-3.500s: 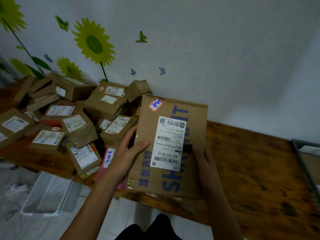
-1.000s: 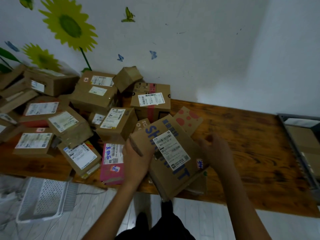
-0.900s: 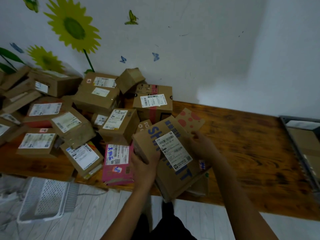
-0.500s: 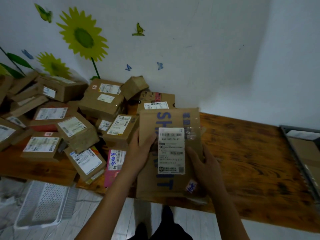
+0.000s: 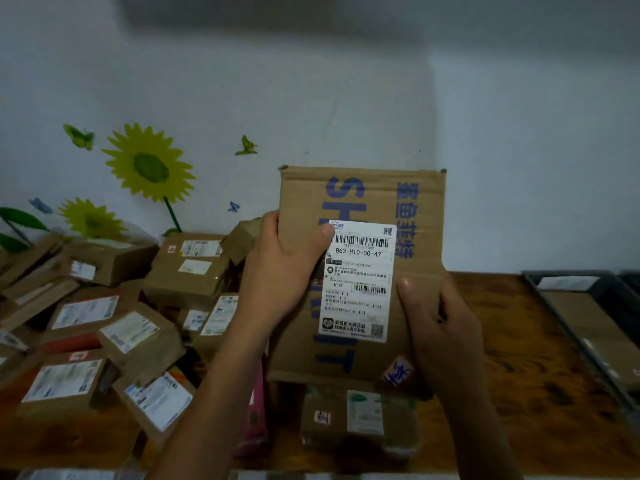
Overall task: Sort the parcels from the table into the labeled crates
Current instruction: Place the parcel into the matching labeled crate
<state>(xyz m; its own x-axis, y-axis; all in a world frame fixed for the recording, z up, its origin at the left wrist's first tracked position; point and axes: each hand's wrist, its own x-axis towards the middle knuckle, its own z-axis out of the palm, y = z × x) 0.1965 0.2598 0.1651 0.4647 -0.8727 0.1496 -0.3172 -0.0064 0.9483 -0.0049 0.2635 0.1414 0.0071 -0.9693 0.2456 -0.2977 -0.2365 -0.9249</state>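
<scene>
I held the flat cardboard parcel (image 5: 360, 271) upright above the wooden table (image 5: 519, 341), its shipping label (image 5: 358, 282) facing me. My left hand (image 5: 280, 268) gripped its left edge, thumb laid on the label's upper corner; my right hand (image 5: 433, 323) gripped the lower right edge, thumb on the front face. Left of the parcel lay the pile of unsorted parcels (image 5: 104, 323); right of it, the dark crate (image 5: 595, 323). I judged the parcel light and stiff, but thin enough to bow. Its cardboard faces offered good friction. Opposite edges, as gripped, seemed the best hold.
</scene>
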